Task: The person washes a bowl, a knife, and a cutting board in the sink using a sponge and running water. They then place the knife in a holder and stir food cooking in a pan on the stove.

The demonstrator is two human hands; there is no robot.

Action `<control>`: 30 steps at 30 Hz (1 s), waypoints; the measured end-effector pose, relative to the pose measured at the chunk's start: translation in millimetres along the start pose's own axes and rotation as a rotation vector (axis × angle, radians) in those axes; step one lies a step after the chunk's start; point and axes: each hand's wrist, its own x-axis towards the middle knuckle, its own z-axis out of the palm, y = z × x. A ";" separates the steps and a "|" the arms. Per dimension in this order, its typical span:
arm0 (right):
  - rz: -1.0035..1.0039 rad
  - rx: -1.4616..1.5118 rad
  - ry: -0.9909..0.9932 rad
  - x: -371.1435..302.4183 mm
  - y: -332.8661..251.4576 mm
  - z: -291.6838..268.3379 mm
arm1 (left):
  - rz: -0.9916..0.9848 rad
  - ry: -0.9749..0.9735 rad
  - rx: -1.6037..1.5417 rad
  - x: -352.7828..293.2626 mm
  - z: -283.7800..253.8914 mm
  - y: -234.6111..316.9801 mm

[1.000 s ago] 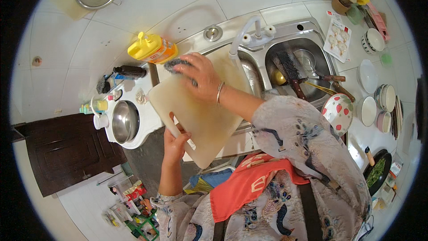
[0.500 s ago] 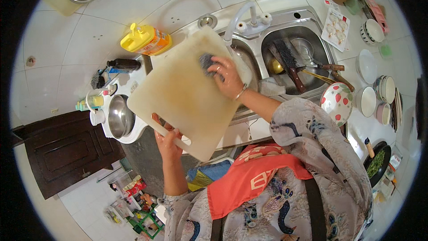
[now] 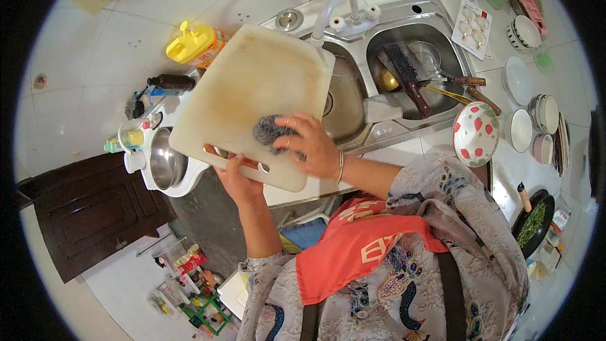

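Observation:
A pale cutting board (image 3: 243,82) with brownish stains is held tilted at the left of the sink, its far part by the faucet. My left hand (image 3: 241,182) grips it at the handle slot, fingers passing through the opening. On the board's near part, close to the slot, a grey steel wool scrubber (image 3: 269,131) lies under my right hand (image 3: 315,146). The fingers of that hand are curled on the scrubber and press it against the board. Part of the left basin is hidden behind the board.
The right sink basin (image 3: 379,38) holds a cleaver (image 3: 404,69) and other utensils. The white faucet (image 3: 334,9) rises behind the board. A yellow jug (image 3: 192,44) stands at the back left, a steel bowl (image 3: 167,159) below it. A strawberry-patterned bowl (image 3: 476,134) and more bowls line the right counter.
My right hand has moved the scrubber from the board's upper right down toward the handle slot. The board has turned and tilted, and more of the left basin shows.

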 end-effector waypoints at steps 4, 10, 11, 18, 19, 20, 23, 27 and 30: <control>0.322 -0.170 0.250 16.7 134.8 2.3 | 0.004 0.026 -0.001 -6.7 6.1 6.2; 0.246 -0.137 0.130 7.8 91.2 -27.5 | 0.024 0.065 0.027 -0.3 -2.0 -4.3; 0.173 -0.107 0.118 -3.0 64.7 -20.4 | 0.020 0.084 0.022 -0.6 0.2 -6.1; 0.714 -0.239 0.121 -9.3 153.2 -19.2 | 0.022 0.075 0.044 -7.6 8.2 11.6; 0.893 -0.344 0.023 -6.8 170.9 -25.7 | 0.031 0.064 0.037 -8.8 3.1 13.6; 0.903 -0.322 -0.010 -7.7 178.8 -26.6 | 0.034 0.057 0.029 -11.2 -4.5 14.5; 0.890 -0.184 0.000 -2.4 194.2 -34.2 | 0.044 0.026 0.020 -15.7 -10.9 17.6; 0.733 -0.056 0.186 41.8 198.7 -67.4 | 0.015 0.008 -0.012 -17.2 -5.3 25.1; 0.736 0.165 -0.146 62.3 230.6 -73.2 | -0.132 -0.003 -0.042 -13.4 -16.0 35.1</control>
